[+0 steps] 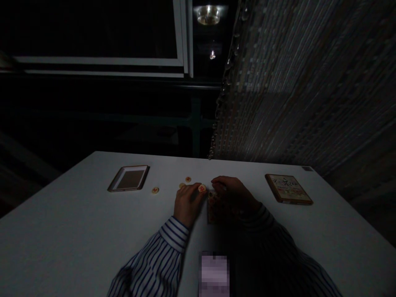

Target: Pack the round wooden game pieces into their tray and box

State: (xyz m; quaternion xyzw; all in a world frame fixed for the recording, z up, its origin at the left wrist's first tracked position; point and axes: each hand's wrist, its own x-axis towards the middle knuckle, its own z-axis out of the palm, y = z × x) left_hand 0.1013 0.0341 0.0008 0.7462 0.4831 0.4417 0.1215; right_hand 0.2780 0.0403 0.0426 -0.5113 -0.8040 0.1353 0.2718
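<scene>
At the white table (77,222), the left hand (186,203) pinches a round piece (202,188) near the right hand (236,194), whose hold is unclear.

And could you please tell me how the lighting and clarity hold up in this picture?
In the head view throughout: dim overall; deep shadow over the right hand and right sleeve; a bright lamp near the top; a pixelated patch at bottom centre; the round piece in the left hand shows pale, its red mark hard to read.
</scene>
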